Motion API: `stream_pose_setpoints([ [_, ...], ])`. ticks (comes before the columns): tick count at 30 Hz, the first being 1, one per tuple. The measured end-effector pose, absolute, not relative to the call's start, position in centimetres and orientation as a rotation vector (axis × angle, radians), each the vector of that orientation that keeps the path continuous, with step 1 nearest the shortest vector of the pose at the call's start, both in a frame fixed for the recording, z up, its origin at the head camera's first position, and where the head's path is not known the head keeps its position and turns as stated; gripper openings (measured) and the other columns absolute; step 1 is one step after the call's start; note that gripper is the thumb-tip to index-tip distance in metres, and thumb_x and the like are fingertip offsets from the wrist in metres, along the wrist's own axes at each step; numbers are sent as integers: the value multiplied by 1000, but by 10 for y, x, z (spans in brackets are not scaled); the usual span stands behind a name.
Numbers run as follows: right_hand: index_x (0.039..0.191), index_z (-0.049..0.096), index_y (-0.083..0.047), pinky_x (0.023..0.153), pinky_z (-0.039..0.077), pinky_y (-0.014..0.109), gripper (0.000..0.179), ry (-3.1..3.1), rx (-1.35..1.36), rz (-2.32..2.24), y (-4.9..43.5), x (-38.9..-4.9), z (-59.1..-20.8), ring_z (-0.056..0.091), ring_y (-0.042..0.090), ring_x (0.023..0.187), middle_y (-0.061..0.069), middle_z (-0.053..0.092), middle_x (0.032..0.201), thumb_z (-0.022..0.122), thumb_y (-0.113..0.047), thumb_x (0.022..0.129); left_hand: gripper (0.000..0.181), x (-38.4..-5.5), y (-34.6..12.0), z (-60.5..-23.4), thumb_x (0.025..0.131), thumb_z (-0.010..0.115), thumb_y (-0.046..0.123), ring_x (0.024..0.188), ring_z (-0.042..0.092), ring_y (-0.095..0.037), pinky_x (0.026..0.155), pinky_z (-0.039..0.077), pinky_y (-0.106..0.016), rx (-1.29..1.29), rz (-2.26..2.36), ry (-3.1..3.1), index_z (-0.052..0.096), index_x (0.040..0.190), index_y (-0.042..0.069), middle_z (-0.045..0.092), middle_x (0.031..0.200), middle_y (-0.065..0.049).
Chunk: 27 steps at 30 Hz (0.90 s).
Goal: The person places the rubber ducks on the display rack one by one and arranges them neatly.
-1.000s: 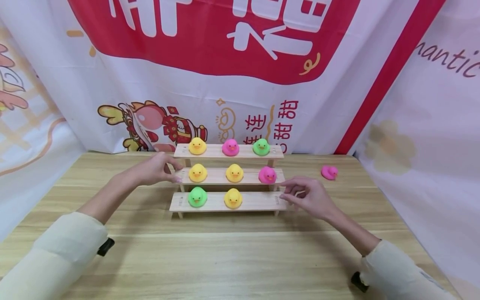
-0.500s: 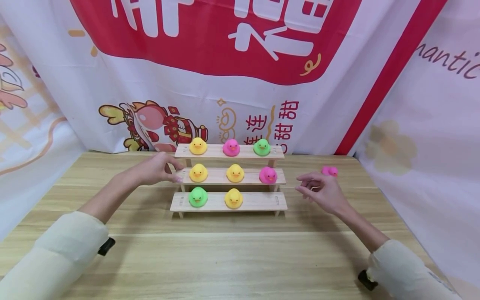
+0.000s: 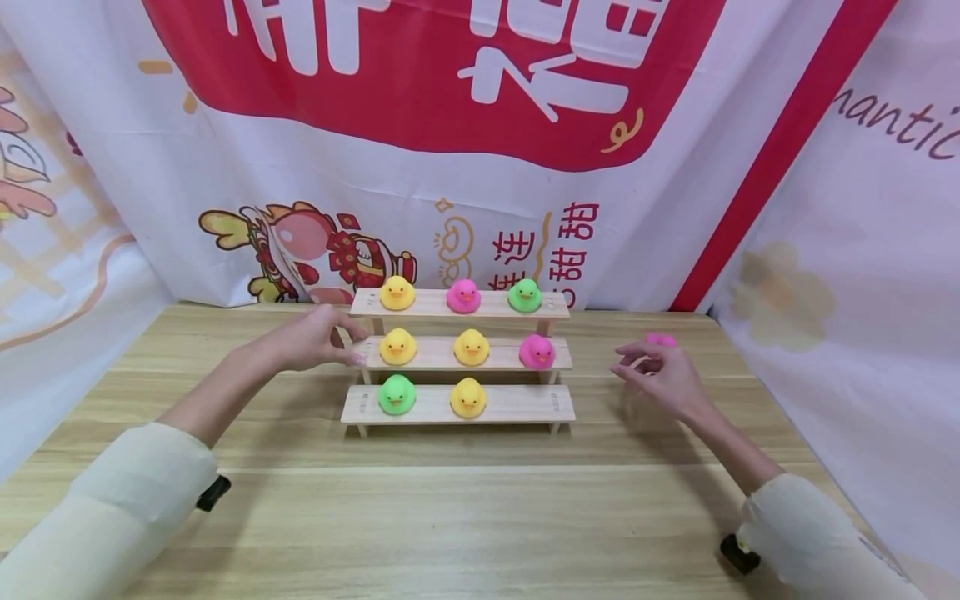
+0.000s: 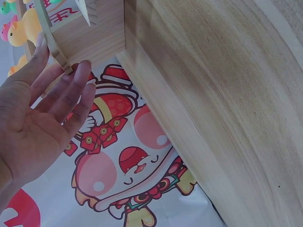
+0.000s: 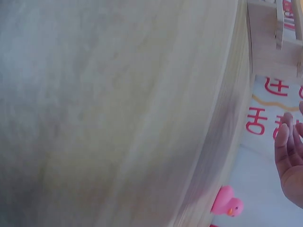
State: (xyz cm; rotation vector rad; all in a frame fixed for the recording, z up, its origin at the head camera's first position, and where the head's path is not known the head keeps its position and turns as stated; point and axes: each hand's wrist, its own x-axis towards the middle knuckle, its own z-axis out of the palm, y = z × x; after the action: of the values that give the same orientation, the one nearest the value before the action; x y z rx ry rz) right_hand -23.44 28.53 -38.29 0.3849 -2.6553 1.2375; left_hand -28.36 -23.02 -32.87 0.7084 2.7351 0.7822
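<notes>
A three-tier wooden display stand (image 3: 525, 404) holds several rubber ducks. Its top tier bears a yellow, a pink and a green duck (image 3: 525, 296). Two yellow ducks and a pink duck (image 3: 537, 352) occupy the middle tier; a green duck (image 3: 397, 395) and a yellow duck (image 3: 468, 398) sit on the bottom one, whose right end is bare. My left hand (image 3: 318, 337) pinches the left end of the middle tier, thumb on top and fingers beneath in the left wrist view. Off to the stand's right, my right hand (image 3: 660, 379) hovers with loosely bent fingers, holding nothing.
One loose pink duck (image 3: 662, 339) lies on the wooden table (image 3: 435, 517) at the right, partly covered by my right hand in the head view. A printed cloth (image 3: 420, 208) hangs close behind the stand, with more cloth along both sides.
My right hand has left the right end of the bottom tier and moved right, toward the loose pink duck. The left hand keeps its grip on the stand, and the ducks stay put.
</notes>
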Motion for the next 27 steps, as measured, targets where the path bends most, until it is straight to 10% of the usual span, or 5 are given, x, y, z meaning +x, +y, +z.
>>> stream_pose_setpoints([
  [18,117,71,12,59,47,8,34,-2575,245,909,330,-258,-393,72,36,78,34,64,114,80,-3,87,40,-285,-231,-330,89,84,17,81,66,-18,70,58,-31,704,775,2733,74,120,-6,72,119,-22],
  [23,124,68,11,56,50,17,42,-2686,150,904,337,-266,-394,70,19,68,35,64,123,79,-11,90,40,-284,-231,-330,88,85,17,80,67,-18,69,58,-32,708,773,2734,74,120,-6,73,118,-22],
  [27,132,63,12,63,52,27,49,-2777,123,876,343,-272,-394,66,29,85,36,62,129,76,-5,87,40,-284,-231,-330,88,85,17,81,67,-18,70,58,-32,714,769,2740,74,119,-6,72,119,-22],
])
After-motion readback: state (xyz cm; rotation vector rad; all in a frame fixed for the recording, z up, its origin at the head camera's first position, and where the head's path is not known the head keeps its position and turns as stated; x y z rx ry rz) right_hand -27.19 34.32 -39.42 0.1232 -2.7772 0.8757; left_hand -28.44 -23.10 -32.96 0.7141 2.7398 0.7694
